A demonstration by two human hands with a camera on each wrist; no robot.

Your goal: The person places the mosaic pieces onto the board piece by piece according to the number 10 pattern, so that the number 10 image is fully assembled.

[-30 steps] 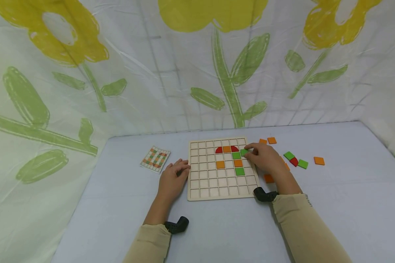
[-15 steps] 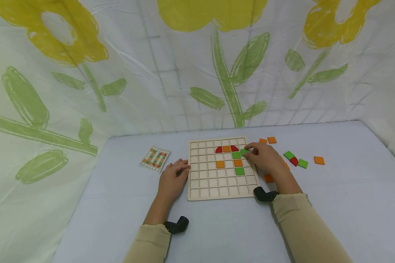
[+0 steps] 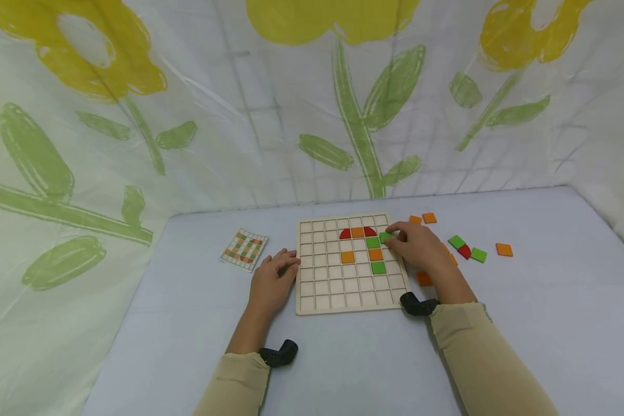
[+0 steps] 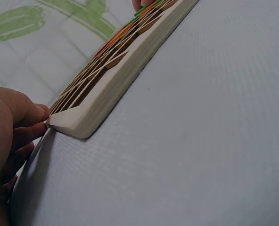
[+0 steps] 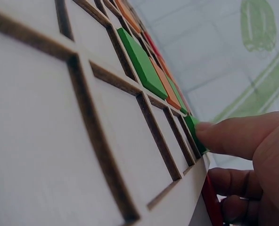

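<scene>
A wooden grid board [image 3: 333,289] lies on the table and holds red [image 3: 345,233], orange [image 3: 348,257] and green [image 3: 378,267] tiles. My right hand [image 3: 392,238] reaches over the board's upper right. One straight finger [image 5: 233,136] presses a green tile [image 3: 385,236] [image 5: 192,126] lying in a cell near the right edge, and the other fingers are curled beside the rim. My left hand [image 3: 290,264] rests against the board's left edge [image 4: 83,123], its fingertips [image 4: 33,113] touching the wood.
A checked pattern card [image 3: 245,249] lies left of the board. Loose orange [image 3: 504,249], green [image 3: 479,255] and red [image 3: 465,251] tiles are scattered to the right, with another orange tile [image 3: 423,278] by my right wrist. Flower-printed sheeting [image 3: 187,115] walls the table on three sides.
The view has shifted slightly. Both hands and all tiles stay where they were.
</scene>
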